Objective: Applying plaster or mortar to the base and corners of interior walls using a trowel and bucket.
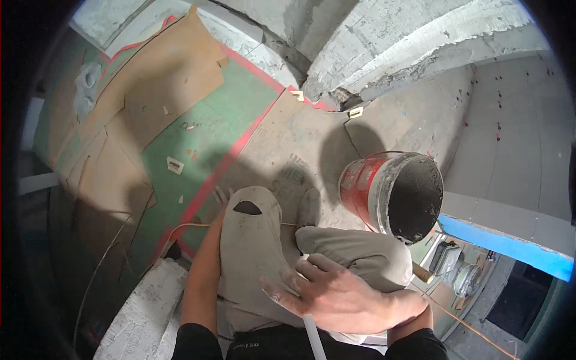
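Observation:
My right hand [327,291], its fingers loosely bent and apart, is over my lap near the right thigh. A narrow white strip [313,337] runs from the hand's lower edge toward my dark shirt; I cannot tell what it is, and no grip on it shows. My left hand [222,197] is at the outer side of my left knee [252,207], fingers stretched out and partly hidden by the trouser leg. Pale dust marks the right fingers. A red and white bucket [360,186], smeared with grey, stands past my right knee, apart from both hands.
Brown cardboard sheets [174,78] lie over green floor covering [198,135] edged with red tape [222,165]. Rough concrete [414,39] rises ahead. A wooden handle end [422,274] sticks out by my right knee, near an orange cord [468,327]. Clear plastic [87,84] lies far left.

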Demonstrator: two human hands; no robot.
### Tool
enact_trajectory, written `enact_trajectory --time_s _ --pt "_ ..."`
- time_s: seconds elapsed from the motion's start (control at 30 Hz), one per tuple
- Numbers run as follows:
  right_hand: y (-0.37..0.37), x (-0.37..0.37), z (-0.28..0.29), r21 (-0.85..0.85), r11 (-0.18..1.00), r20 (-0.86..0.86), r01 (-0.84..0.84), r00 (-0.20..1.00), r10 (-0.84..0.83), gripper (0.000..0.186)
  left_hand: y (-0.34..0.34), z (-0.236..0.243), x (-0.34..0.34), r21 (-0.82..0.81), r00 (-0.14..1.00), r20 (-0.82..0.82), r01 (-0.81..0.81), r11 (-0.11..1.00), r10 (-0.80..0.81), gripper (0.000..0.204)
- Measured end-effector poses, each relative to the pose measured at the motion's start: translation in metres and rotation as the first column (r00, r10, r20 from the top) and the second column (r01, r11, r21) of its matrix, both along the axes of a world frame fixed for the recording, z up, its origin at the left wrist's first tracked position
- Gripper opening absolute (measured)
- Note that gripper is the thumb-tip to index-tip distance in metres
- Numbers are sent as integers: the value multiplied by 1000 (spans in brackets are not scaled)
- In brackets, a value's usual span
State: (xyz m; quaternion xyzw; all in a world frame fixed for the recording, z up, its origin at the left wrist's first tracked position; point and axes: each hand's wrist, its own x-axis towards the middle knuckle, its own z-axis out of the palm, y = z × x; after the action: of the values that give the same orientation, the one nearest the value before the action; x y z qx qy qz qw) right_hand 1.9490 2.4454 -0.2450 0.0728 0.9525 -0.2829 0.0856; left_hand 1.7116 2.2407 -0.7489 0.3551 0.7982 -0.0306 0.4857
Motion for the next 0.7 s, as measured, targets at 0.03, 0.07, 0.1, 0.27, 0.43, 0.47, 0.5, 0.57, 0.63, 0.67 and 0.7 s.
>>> enact_trajectory --time_s 0.03,0.07,0.1,0.27,0.43,0.47,0.5,0.57,0.63,0.67,0.7 --pt "-1 -1 -1 -19 1000 -13 -5 1000 4 47 -7 1 -6 -10 1000 -8 -2 1000 2 86" --pt "-2 0 -2 -15 1000 -5 9 1000 -9 47 -9 0 -6 -15 1000 -5 1 1000 -1 86" --pt "-2 1 -4 -2 1000 -8 -1 1000 1 47 -8 -2 -4 -12 1000 2 5 1000 -5 86" --pt "-2 1 0 -5 1000 -3 19 1000 -19 47 -9 -6 -12 -18 999 -11 29 999 -30 85" --pt "16 13 5 1 1000 21 -2 1000 2 49 5 -11 -12 -10 997 -11 72 997 -72 84" --pt "25 17 7 -8 996 -8 84 996 -84 56 3 -11 -16 -12 997 -16 77 997 -77 84" --pt "33 23 13 -8 984 -29 176 984 -176 64 5 -14 -14 -5 996 -11 84 996 -84 84" --pt "38 45 24 263 847 -63 462 884 -463 59 16 -12 -14 -12 993 -13 115 993 -115 84" --pt "41 84 27 386 658 -162 647 750 -642 45 0 -9 -28 -16 995 -33 94 995 -94 83" --pt "38 109 29 434 539 -124 722 640 -759 42 5 -10 -28 -10 994 -32 104 995 -104 83" --pt "33 136 23 478 445 -129 757 562 -817 38 11 -8 -27 -5 992 -30 119 993 -119 83"
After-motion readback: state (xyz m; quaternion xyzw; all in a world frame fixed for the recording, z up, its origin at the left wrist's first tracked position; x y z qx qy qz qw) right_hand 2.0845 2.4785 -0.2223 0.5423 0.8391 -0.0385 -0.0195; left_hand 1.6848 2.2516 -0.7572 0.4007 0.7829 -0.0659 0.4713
